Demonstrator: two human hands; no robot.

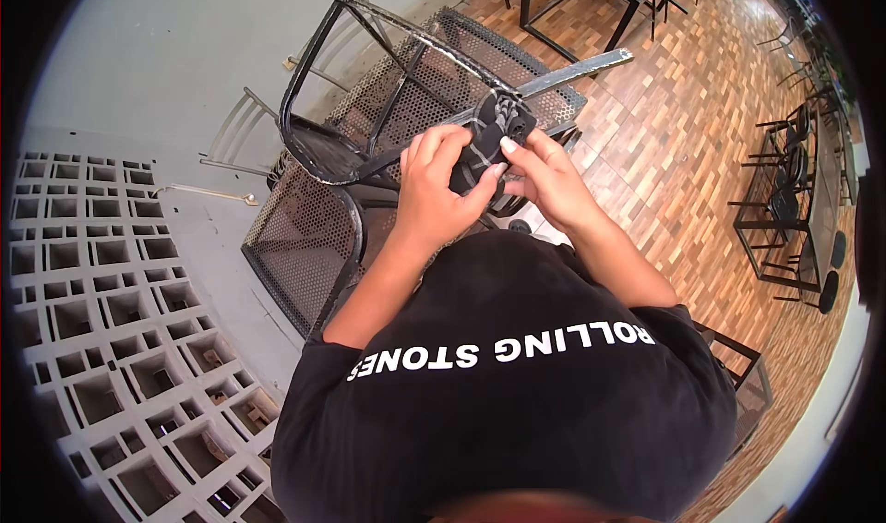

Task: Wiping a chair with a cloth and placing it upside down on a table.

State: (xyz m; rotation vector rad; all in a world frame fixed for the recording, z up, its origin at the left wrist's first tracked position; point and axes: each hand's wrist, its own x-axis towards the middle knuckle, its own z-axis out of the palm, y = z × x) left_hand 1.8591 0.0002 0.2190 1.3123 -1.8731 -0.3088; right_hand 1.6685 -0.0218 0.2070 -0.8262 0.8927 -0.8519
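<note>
A bunched black cloth with pale plaid lines [493, 125] is held between both hands in front of my chest. My left hand [439, 184] grips its near left side, with the thumb pressed on the fabric. The fingers of my right hand [550, 170] pinch it from the right. Just beyond the cloth, a black metal chair frame [429, 40] lies tipped over, its paint worn to bare patches along the edges. The cloth overlaps the end of one chair bar; whether it is wrapped around it, I cannot tell. A scuffed flat leg [581, 70] sticks out to the right.
Under the frame is a perforated metal tabletop [304, 229]. A grey chair back [239, 132] stands by the wall at left, near a block lattice [111, 253]. More tables [782, 225] and chairs line the right side of the wood-patterned floor [651, 149].
</note>
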